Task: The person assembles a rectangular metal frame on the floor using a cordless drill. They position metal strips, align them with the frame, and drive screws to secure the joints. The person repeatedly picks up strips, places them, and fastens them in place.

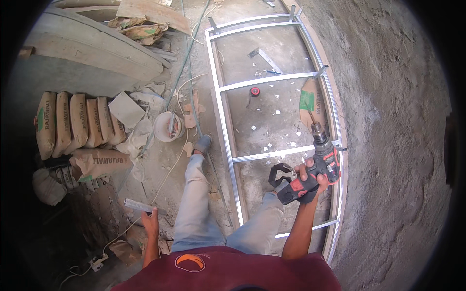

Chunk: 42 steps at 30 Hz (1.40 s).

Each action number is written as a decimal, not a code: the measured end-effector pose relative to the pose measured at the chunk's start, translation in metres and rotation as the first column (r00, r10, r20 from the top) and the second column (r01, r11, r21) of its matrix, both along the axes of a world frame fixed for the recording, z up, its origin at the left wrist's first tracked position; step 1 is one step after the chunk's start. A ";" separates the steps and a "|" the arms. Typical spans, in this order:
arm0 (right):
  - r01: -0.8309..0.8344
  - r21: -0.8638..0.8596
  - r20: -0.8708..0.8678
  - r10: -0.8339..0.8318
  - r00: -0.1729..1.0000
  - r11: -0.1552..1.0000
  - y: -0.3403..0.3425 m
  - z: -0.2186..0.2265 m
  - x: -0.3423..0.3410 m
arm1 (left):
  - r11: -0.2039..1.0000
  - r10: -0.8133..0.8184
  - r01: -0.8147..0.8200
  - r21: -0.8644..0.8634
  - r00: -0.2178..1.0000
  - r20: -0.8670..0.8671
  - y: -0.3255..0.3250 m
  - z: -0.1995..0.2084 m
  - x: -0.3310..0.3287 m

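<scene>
My right hand (pixel 318 183) is closed round the grip of a red and black cordless drill (pixel 326 157), held up over the right side of a metal frame (pixel 274 155). Its bit points away from me, and a black strap (pixel 276 173) hangs beside it. Off to the left, my left hand (pixel 151 220) pinches a short piece of silvery metal profile (pixel 138 205) by its right end. The frame lies on the floor, with long side rails and several crossbars. Short upright metal tabs (pixel 320 71) stick up from it.
Stacked paper sacks (pixel 77 121) stand at the left, near a white bucket (pixel 169 127). Cables and a hose (pixel 184 63) cross the floor. A square (pixel 267 60), a tape measure (pixel 255 91) and white scraps lie inside the frame. A rough wall (pixel 388 145) rises at the right.
</scene>
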State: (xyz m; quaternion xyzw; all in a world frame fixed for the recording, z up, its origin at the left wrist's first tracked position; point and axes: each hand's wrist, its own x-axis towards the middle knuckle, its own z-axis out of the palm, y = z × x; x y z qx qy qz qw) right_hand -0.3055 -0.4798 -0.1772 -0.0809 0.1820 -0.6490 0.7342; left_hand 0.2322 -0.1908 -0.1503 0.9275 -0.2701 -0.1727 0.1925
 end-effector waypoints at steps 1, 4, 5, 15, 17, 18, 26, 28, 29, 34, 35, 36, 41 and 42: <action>0.043 -0.011 -0.053 -0.044 0.998 0.999 -0.010 0.000 0.011 | 0.999 -0.046 0.047 -0.024 0.999 0.019 -0.051 -0.008 0.012; 0.178 -0.112 -0.114 -0.191 0.975 0.978 -0.040 -0.035 0.064 | 0.918 -0.300 0.225 -0.325 0.932 -0.204 -0.204 -0.083 0.070; 0.218 -0.138 -0.139 -0.237 0.962 0.966 -0.044 -0.046 0.079 | 0.918 -0.379 0.315 -0.242 0.878 -0.294 -0.270 -0.105 0.072; 0.046 -0.113 -0.656 -0.109 0.747 0.993 -0.168 -0.297 0.155 | 0.315 -0.938 0.865 -0.391 0.221 -0.267 -0.649 -0.343 -0.023; 0.025 -0.099 -0.717 -0.089 0.692 0.995 -0.179 -0.334 0.171 | 0.226 -0.955 0.908 -0.352 0.135 -0.264 -0.666 -0.383 -0.038; 0.008 -0.091 -0.747 -0.074 0.661 0.996 -0.180 -0.350 0.178 | 0.176 -0.962 0.928 -0.330 0.091 -0.258 -0.674 -0.402 -0.038; -0.077 -0.049 -0.992 -0.039 0.119 0.996 -0.131 -0.474 0.194 | 0.138 -0.986 0.950 -0.279 0.104 -0.133 -0.674 -0.496 -0.019; -0.089 -0.054 -0.998 -0.051 0.035 0.995 -0.124 -0.485 0.212 | 0.150 -0.989 0.938 -0.314 0.136 -0.065 -0.660 -0.500 -0.008; -0.095 -0.057 -0.998 -0.059 -0.014 0.994 -0.121 -0.490 0.218 | 0.160 -0.987 0.923 -0.350 0.150 -0.057 -0.656 -0.507 -0.003; -0.046 0.090 -0.968 0.099 0.232 0.995 -0.123 -0.514 0.238 | 0.213 -0.974 0.873 -0.439 0.225 -0.024 -0.643 -0.533 -0.001; -0.106 -0.002 -0.995 0.009 0.101 0.994 -0.120 -0.518 0.235 | 0.221 -0.970 0.864 -0.452 0.243 -0.009 -0.644 -0.538 -0.002; -0.167 -0.094 -0.995 -0.100 -0.027 0.982 -0.123 -0.517 0.238 | 0.190 -0.978 0.857 -0.478 0.209 -0.015 -0.646 -0.538 -0.003; -0.330 -0.331 -0.897 -0.403 -0.181 0.884 -0.135 -0.527 0.248 | 0.059 -0.987 0.920 -0.389 0.113 0.118 -0.675 -0.535 -0.008; -0.364 -0.368 -0.870 -0.455 -0.191 0.856 -0.131 -0.526 0.250 | 0.022 -0.984 0.938 -0.346 0.081 0.157 -0.676 -0.543 -0.007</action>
